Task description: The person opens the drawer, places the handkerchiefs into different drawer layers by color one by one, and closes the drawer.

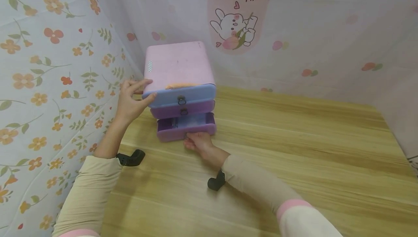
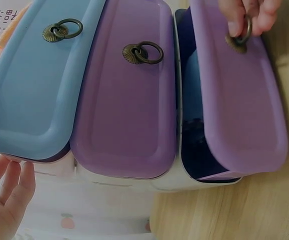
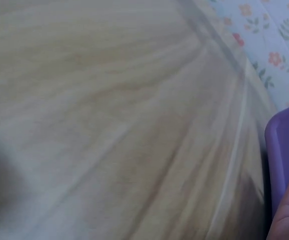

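A small chest of drawers (image 1: 177,61) with a pink top stands on the table near the left wall. My left hand (image 1: 128,102) rests on its left upper corner, the thumb touching the front of the blue top drawer (image 2: 34,95). With the fingertips, my right hand (image 1: 203,145) pinches the brass ring pull (image 2: 246,29) of the purple bottom drawer (image 1: 169,135). That drawer is pulled partly out, and something clear and pale shows inside. The purple middle drawer (image 2: 127,110) sits above it, with its own ring pull (image 2: 143,52) hanging free.
An orange piece (image 1: 181,85) lies along the chest's front top edge. The wooden table (image 1: 294,150) extends to the right. A flowered cloth (image 1: 49,95) hangs at the left, and a cloth with a rabbit print (image 1: 233,26) hangs behind.
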`<act>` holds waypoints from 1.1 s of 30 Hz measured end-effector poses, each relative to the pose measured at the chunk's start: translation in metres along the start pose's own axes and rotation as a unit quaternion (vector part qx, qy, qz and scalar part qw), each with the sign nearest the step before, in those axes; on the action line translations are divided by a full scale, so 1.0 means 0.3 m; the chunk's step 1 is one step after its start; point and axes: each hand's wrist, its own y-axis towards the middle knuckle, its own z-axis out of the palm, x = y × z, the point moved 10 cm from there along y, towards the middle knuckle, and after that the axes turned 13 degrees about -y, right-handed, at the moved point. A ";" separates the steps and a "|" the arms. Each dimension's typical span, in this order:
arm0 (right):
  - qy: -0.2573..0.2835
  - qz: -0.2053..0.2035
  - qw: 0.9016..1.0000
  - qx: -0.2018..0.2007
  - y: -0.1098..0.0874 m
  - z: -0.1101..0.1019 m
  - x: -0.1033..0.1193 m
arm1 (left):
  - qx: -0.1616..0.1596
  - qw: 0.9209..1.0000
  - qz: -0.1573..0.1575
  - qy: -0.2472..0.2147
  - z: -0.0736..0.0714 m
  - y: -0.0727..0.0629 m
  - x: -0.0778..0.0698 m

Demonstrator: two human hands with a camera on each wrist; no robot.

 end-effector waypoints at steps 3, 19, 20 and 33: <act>0.006 0.000 1.000 -0.005 0.023 0.004 0.008 | -0.002 1.000 0.003 -0.001 -0.001 0.001 -0.002; -0.005 -0.044 0.998 -0.033 0.121 -0.005 0.038 | 0.000 1.000 0.003 -0.006 0.000 0.000 0.003; -0.002 -0.045 0.998 -0.037 0.124 -0.007 0.040 | 0.001 1.000 0.003 -0.006 0.001 0.000 0.003; 0.004 -0.026 0.999 -0.039 0.162 -0.012 0.041 | -0.005 1.000 0.004 -0.004 0.002 0.001 -0.003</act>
